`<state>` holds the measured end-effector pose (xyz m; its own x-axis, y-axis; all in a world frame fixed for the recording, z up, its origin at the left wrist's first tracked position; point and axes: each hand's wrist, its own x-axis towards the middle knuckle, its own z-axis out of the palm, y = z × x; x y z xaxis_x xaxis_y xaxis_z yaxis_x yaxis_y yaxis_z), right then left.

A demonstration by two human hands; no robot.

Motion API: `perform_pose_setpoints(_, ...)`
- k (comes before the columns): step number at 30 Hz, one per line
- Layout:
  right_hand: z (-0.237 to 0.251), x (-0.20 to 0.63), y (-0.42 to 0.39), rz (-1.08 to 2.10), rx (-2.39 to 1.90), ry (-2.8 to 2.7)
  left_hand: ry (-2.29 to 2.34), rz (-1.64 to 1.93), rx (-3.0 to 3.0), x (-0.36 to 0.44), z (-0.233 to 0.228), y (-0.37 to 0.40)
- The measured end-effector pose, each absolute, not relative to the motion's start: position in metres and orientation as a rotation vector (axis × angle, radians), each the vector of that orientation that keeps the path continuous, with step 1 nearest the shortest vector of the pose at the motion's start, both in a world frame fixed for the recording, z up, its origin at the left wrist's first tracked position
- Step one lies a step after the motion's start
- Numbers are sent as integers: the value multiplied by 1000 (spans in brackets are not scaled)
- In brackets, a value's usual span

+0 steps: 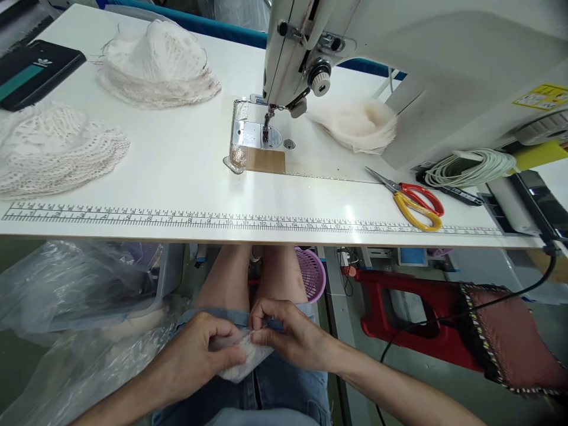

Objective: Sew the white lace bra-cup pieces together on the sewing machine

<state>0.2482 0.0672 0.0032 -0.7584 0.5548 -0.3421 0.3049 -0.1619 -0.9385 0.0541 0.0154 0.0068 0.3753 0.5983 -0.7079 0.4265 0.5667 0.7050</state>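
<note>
Pinching white fabric (pixel 242 361) edges, left hand (pixel 202 349) and right hand (pixel 293 337) work below table edge (pixel 266 234).

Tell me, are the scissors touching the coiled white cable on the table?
Apart. The head view shows bare white tabletop between the scissors and the coiled white cable.

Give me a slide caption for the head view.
Both hands, left hand and right hand, pinch a white fabric piece below the sewing table.
</note>
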Motion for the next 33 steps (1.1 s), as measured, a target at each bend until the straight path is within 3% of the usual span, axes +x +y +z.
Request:
perform_pose_setpoints(24, 11, 241, 63, 2165, -1049, -1440, 1257, 263, 969, 59, 14, 20)
perform_pose_setpoints(30, 4, 245, 66, 2417, -1018, -1222, 1218, 268, 928, 59, 12, 17)
perform_pose_setpoints(33, 1, 249, 69, 2432, -951, -1371, 1196, 260, 877, 58, 7, 15)
